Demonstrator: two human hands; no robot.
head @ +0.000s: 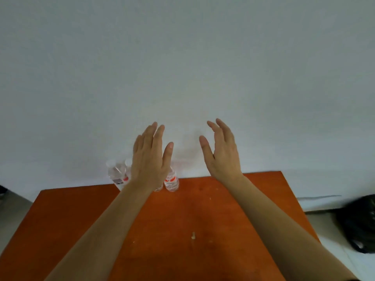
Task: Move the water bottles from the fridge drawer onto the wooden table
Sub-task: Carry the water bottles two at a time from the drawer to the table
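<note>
Your left hand (150,157): fingers straight and close together, holding nothing, raised over the far edge of the wooden table (81,220).
Your right hand (222,151): fingers loosely spread, palm turned inward, holding nothing, well apart from the bottles.
Water bottles (171,182): clear with red-and-white labels, at the table's far edge by the white wall (182,57). They sit below your left hand and are partly hidden behind it and the wrist, so the count is unclear. No finger curls round them.
Small pale scrap (193,235): mid-table.
Black bag (359,222): right of the table.
</note>
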